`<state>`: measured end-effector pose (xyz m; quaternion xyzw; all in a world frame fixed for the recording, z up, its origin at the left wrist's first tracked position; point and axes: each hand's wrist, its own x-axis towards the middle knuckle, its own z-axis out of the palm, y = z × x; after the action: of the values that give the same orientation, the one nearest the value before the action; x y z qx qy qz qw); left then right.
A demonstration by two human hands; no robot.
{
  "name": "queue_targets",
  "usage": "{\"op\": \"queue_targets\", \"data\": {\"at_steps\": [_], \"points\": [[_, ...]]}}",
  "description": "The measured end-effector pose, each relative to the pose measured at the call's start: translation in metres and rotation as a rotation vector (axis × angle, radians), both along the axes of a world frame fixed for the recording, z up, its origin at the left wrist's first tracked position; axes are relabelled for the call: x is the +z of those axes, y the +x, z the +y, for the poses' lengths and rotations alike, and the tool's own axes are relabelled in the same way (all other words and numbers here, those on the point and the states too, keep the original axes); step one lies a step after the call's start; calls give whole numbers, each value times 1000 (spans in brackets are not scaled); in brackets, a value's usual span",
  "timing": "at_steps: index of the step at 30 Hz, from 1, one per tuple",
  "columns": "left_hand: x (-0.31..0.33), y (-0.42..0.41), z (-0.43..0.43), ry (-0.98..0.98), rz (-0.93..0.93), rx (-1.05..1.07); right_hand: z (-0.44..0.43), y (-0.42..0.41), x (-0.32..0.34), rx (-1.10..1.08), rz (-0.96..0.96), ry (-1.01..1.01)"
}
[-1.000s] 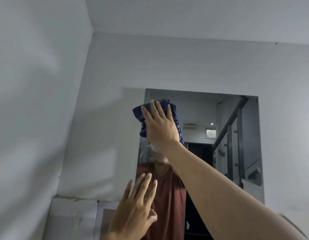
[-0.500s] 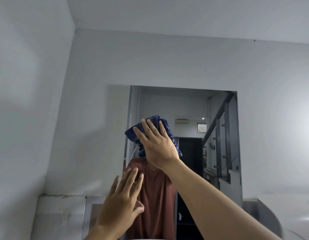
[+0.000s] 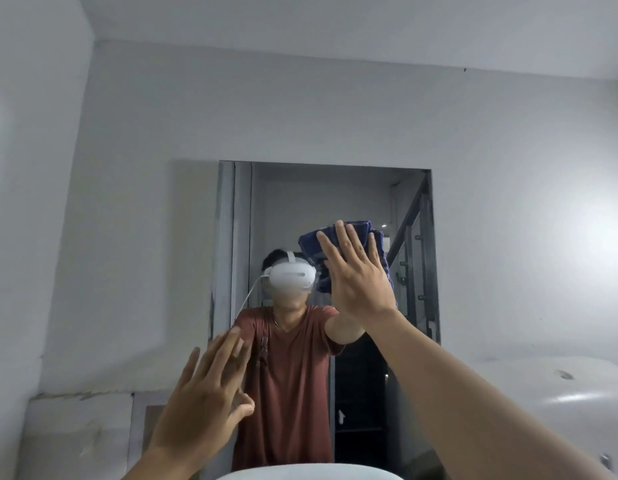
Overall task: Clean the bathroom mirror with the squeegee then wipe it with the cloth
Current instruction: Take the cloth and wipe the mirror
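Observation:
The bathroom mirror [image 3: 335, 195] hangs on the grey wall straight ahead. My right hand [image 3: 359, 275] presses a folded dark blue cloth [image 3: 311, 242] flat against the glass, right of centre, fingers spread over it. My left hand [image 3: 207, 396] is raised near the mirror's lower left edge, fingers apart and holding nothing. The mirror reflects a person in a red shirt wearing a white headset. No squeegee is in view.
A grey side wall [image 3: 30, 237] stands close on the left. A white rounded fixture [image 3: 560, 386] sits at the right, under my right forearm. A white rounded rim [image 3: 307, 472] shows at the bottom edge. A cracked ledge [image 3: 82, 396] runs below the wall at lower left.
My right hand has slid the cloth down and to the right across the glass. The view has tilted lower, so the reflected headset shows now. My left hand stays raised and open.

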<state>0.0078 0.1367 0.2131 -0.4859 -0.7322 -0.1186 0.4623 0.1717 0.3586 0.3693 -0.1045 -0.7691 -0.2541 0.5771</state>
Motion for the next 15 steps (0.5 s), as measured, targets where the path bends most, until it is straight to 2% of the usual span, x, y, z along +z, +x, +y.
{"op": "queue_targets", "data": {"at_steps": [15], "points": [[3,-1,-2,-129,-49,148,55,55,-14,-41,222,-305]]}}
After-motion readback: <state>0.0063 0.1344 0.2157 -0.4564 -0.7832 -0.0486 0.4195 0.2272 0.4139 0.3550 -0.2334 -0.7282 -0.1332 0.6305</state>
